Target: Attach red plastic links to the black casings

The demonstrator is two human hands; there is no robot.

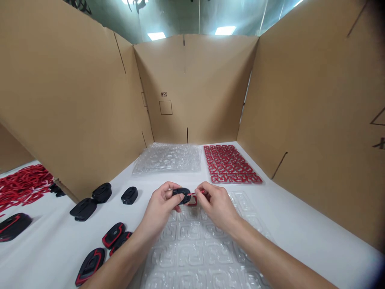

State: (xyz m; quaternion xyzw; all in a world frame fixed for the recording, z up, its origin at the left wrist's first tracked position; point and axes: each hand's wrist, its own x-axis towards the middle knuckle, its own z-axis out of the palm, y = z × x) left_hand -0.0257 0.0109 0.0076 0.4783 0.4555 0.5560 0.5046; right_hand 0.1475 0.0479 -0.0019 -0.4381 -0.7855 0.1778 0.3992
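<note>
My left hand point(164, 203) grips a black oval part point(181, 196) with thumb and fingers, above a clear moulded tray point(189, 255). Close on its right, my right hand point(215, 200) pinches a thin red strip point(192, 194), whose left end meets the black part's right side. Just under the strip, a small red ring-shaped piece point(193, 200) shows between the hands, partly hidden. Many red pieces fill another clear tray point(230, 164) beyond my right hand.
Stacked clear trays point(168, 157) lie at the back. Black parts point(130, 195) and red-trimmed black parts point(90, 265) sit on the left. A red pile point(22, 182) lies far left. Cardboard walls point(195, 80) enclose the white table point(303, 224) at the back and sides.
</note>
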